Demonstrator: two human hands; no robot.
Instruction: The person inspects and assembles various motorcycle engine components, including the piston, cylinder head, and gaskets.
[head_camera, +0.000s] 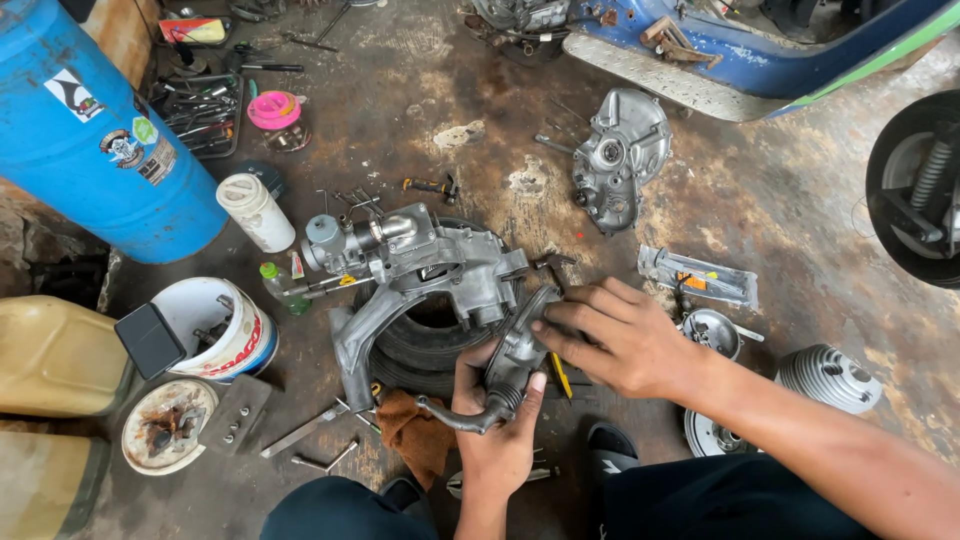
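A grey metal engine casing (420, 265) lies on a black tyre (425, 345) on the stained workshop floor. My left hand (495, 435) grips the lower end of a round metal cover part (518, 350) with a curved lever arm, held upright against the casing's right side. My right hand (615, 335) rests flat on the top of that cover part, fingers spread over it. A yellow-handled tool (560, 375) lies just under my right hand. A brown rag (415, 430) sits by the tyre near my knee.
A blue drum (90, 130) stands at the left, with a white bucket (215, 325), a white bottle (255, 210) and a tool tray (200, 110) nearby. Another engine cover (620, 155), a finned cylinder (830, 375) and a wheel (915, 190) lie to the right. A blue scooter body (760, 50) stands at the top.
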